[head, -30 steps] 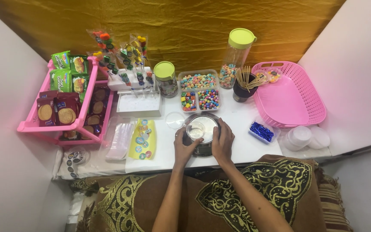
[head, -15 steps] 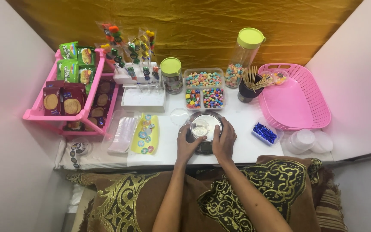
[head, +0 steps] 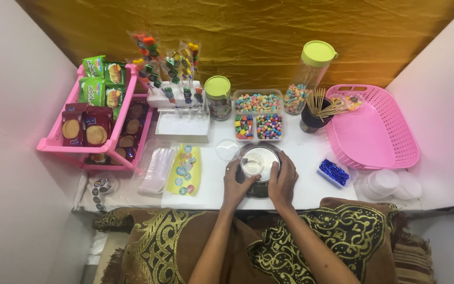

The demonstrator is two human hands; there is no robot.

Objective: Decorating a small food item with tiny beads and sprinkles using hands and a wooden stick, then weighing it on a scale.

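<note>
A small clear plastic cup [head: 252, 164] stands on the round metal plate of a kitchen scale [head: 267, 152] at the table's front edge. My left hand [head: 236, 183] is at the cup's left side, thumb and fingertips touching it. My right hand [head: 284, 181] curls around the right side of the scale, thumb close to the cup. A clear round lid [head: 227, 149] lies just left of the scale.
Behind the scale sit a divided tray of coloured candies [head: 258, 114], two green-lidded jars [head: 218, 97], a dark cup of skewers [head: 313, 113] and a stand of candy sticks [head: 177, 97]. A pink biscuit rack [head: 127, 113] stands left, a pink basket [head: 374, 131] right, with a sticker sheet [head: 185, 169] and blue ties [head: 334, 172].
Both hands stay around the scale and cup, barely shifting. The view has tilted slightly, so the table sits a little lower in the picture.
</note>
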